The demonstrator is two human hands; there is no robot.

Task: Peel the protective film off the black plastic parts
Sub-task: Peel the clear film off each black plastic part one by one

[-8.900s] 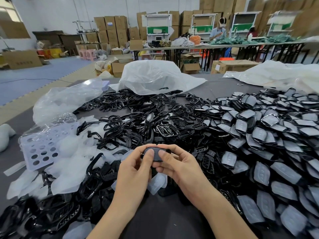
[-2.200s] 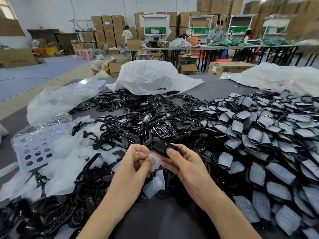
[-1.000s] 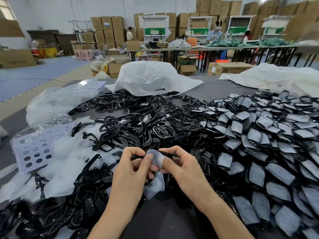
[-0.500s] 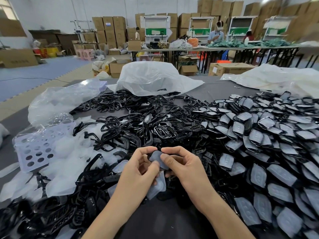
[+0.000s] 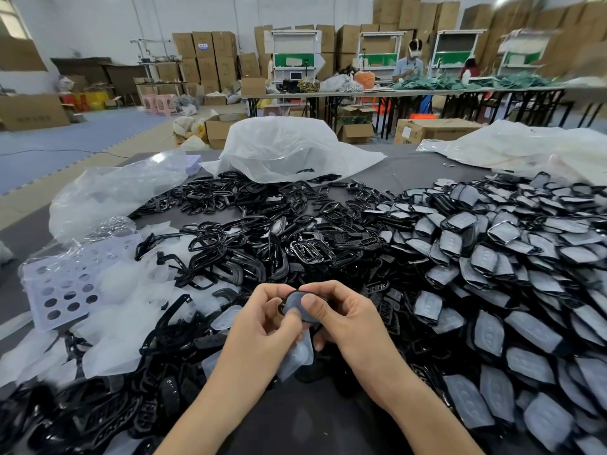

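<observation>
Both hands meet over the near middle of the table. My left hand point(image 5: 262, 320) and my right hand point(image 5: 345, 320) pinch one small black plastic part point(image 5: 294, 302) whose grey film faces me. A loose translucent film piece point(image 5: 297, 356) hangs below the left palm. To the right lies a big heap of film-covered parts point(image 5: 492, 264). Bare glossy black frames point(image 5: 249, 238) are piled behind and to the left of the hands. Peeled white films point(image 5: 124, 310) lie in a heap at the left.
A lilac perforated tray in a clear bag point(image 5: 65, 287) sits far left. White plastic bags point(image 5: 289, 149) lie at the back of the grey table point(image 5: 295, 421). People work at a long table point(image 5: 410, 90) beyond, among stacked cartons.
Over the last seconds the hands have turned the part between the fingers; its filmed face now points at me, with both thumbs pressed on it. The hanging film stays under the left hand.
</observation>
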